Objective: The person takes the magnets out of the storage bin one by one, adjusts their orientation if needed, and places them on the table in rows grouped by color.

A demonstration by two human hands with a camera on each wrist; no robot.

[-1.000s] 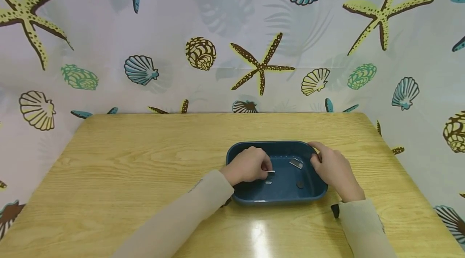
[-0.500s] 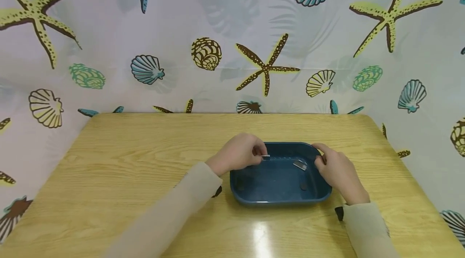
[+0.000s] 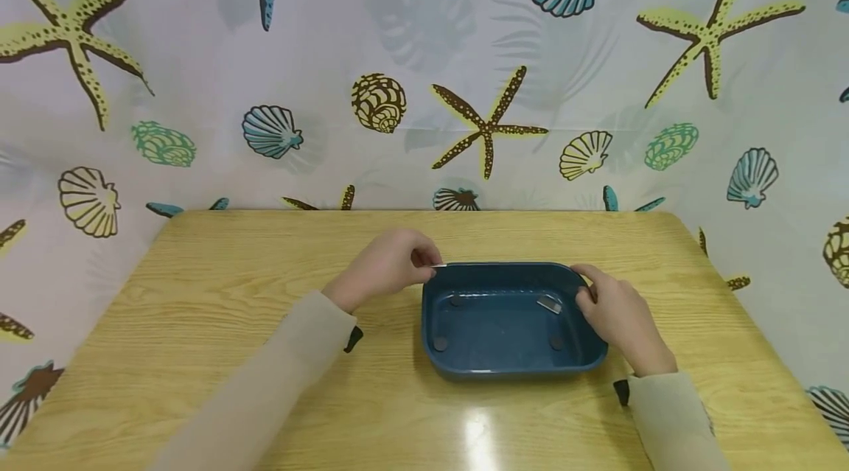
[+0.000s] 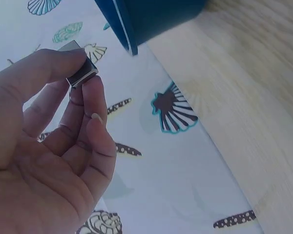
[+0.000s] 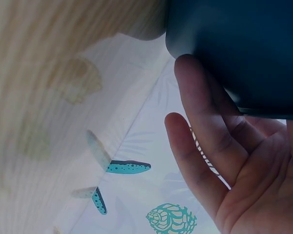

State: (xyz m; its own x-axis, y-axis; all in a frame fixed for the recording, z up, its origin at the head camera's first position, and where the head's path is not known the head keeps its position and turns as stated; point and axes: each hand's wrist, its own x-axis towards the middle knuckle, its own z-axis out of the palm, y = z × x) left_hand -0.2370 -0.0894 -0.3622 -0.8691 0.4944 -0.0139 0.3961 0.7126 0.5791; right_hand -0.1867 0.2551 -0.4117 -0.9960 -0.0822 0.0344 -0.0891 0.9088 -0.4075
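Note:
My left hand (image 3: 388, 264) pinches a small flat metallic block (image 4: 82, 68) between thumb and fingers, over the back left corner of a dark blue tray (image 3: 517, 371). In the left wrist view the block looks rectangular and shiny with a dark face; its exact kind cannot be told. My right hand (image 3: 617, 320) grips the tray's right rim, with fingers along the outer wall in the right wrist view. Inside the tray, toward the right, lies a small silvery rectangular piece (image 3: 549, 304).
Dark round spots show near the tray's corners, one at the front left (image 3: 441, 343); whether they are loose discs is unclear. The tray stands on a wooden table (image 3: 265, 264). Behind the table hangs a shell-and-starfish printed cloth (image 3: 318, 51).
My left hand has risen from inside the tray and moved left and back to its back left corner, with the small metallic block still pinched. The right hand keeps its grip on the rim.

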